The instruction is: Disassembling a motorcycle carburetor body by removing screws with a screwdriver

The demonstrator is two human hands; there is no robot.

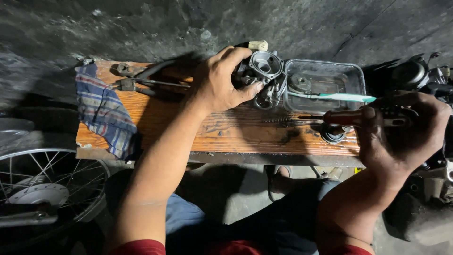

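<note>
Left hand: we are gripping the metal carburetor (262, 75) with our left hand (218, 82), fingers curled over its top and the thumb pressing its near side.
Right hand: we are closing our right hand (401, 130) around the dark red handle of a screwdriver (349, 118), its shaft pointing left along the wood.
Carburetor: it is sitting at the far edge of the wooden tabletop (226, 134), just beside the clear plastic tray (325, 82).
Tray: it is holding a round metal part, and a toothbrush (339, 97) is lying across it.
Left end: a checked cloth (104, 113) is hanging over the tabletop's edge, with pliers (141, 80) lying near it.
Floor side: a spoked wheel (42, 189) is showing at lower left.
</note>
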